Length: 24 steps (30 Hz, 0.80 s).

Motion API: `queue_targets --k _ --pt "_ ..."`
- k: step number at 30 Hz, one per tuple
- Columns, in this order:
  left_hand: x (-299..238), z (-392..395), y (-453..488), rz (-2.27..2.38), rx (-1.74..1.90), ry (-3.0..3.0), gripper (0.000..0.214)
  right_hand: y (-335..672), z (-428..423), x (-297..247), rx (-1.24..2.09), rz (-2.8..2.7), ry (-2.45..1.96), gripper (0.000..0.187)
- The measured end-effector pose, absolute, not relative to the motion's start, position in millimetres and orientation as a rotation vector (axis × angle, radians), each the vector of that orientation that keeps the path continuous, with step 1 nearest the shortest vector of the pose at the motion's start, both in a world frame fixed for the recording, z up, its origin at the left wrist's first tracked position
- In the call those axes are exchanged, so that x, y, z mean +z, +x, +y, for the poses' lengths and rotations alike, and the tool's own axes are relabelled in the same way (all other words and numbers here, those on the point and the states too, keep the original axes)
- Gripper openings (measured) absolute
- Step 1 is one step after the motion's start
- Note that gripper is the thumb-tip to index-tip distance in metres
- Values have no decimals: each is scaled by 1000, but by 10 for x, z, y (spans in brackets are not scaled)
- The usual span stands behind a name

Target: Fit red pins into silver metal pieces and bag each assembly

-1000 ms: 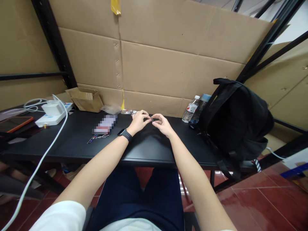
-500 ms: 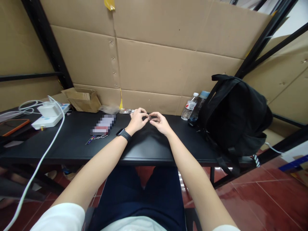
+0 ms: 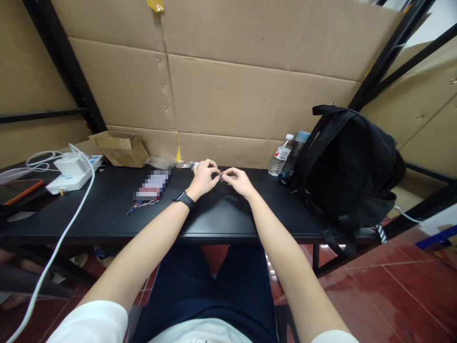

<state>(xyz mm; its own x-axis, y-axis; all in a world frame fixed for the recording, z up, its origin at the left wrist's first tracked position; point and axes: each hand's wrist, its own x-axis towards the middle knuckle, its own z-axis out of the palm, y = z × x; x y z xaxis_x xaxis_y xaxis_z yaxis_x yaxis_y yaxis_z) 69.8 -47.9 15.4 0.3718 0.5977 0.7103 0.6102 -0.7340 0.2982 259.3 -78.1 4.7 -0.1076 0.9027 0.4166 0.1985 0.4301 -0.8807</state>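
My left hand (image 3: 204, 178) and my right hand (image 3: 238, 181) meet fingertip to fingertip above the black table (image 3: 217, 214). Between them is a tiny dark object (image 3: 221, 176), too small to name, pinched by the thumb and fingers of both hands. A dark watch (image 3: 183, 197) is strapped round my left wrist. Just beyond the left hand lie small clear packets (image 3: 184, 164), partly covered by that hand. Left of my wrist a phone (image 3: 154, 186) with a blurred-out surface lies on the table, with a chain and strap (image 3: 141, 204) at its near end.
An open brown paper bag (image 3: 123, 150) and crumpled clear plastic (image 3: 160, 162) stand at the back left. Further left are a white power strip (image 3: 71, 178), cables and an orange-edged phone (image 3: 21, 190). Two bottles (image 3: 281, 155) and a black backpack (image 3: 350, 171) occupy the right side. Cardboard (image 3: 221, 105) walls the back.
The right fingers have closed in from a rounder curl to a flatter pinch at the tiny object. The left hand has hardly moved. The whole view has shifted slightly.
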Motion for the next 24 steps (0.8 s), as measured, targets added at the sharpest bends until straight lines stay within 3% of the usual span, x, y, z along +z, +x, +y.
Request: queue_targets --k 9,17,24 --pt "216 -493 676 -1104 -1380 -2688 12 2607 -729 10 586 -1676 -1117 28" --pt "240 -248 363 -1252 -1321 -2642 21 2648 -825 122 267 -1864 -1189 9" --pt "197 -36 -50 -1341 -802 -2966 18 2690 -854 122 193 -1955 -1219 6"
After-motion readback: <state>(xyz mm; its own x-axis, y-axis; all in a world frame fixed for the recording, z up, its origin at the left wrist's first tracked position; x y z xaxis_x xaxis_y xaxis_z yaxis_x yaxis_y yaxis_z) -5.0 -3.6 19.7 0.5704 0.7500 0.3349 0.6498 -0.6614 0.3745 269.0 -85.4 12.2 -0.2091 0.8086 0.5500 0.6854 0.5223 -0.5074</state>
